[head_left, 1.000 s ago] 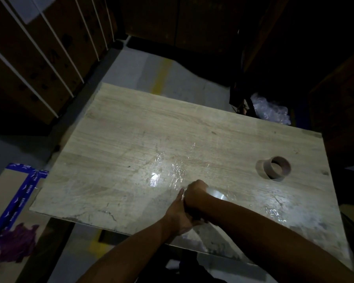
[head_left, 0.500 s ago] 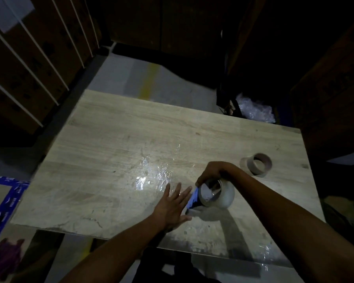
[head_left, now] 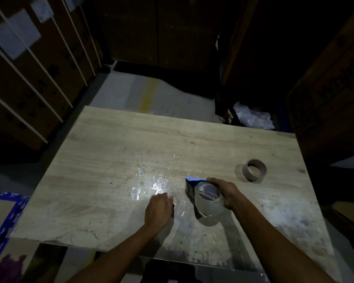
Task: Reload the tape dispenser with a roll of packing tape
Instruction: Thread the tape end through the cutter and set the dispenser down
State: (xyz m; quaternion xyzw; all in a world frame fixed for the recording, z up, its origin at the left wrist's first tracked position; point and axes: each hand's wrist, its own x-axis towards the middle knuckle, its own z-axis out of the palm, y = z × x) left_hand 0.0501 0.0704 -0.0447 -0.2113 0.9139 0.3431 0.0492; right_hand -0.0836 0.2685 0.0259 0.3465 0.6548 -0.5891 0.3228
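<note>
Table [head_left: 114, 152]: right hand [head_left: 226, 193] around tape roll [head_left: 209, 203].

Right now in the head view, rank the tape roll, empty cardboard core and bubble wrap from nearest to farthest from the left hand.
From the left hand:
1. Tape roll, just right, in the right hand.
2. Empty cardboard core, far right on the table.
3. Bubble wrap, beyond the table's far edge.

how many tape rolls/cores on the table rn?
2. A clear packing tape roll gripped by the right hand against the blue dispenser; an empty brown core standing alone near the table's right edge.
</note>
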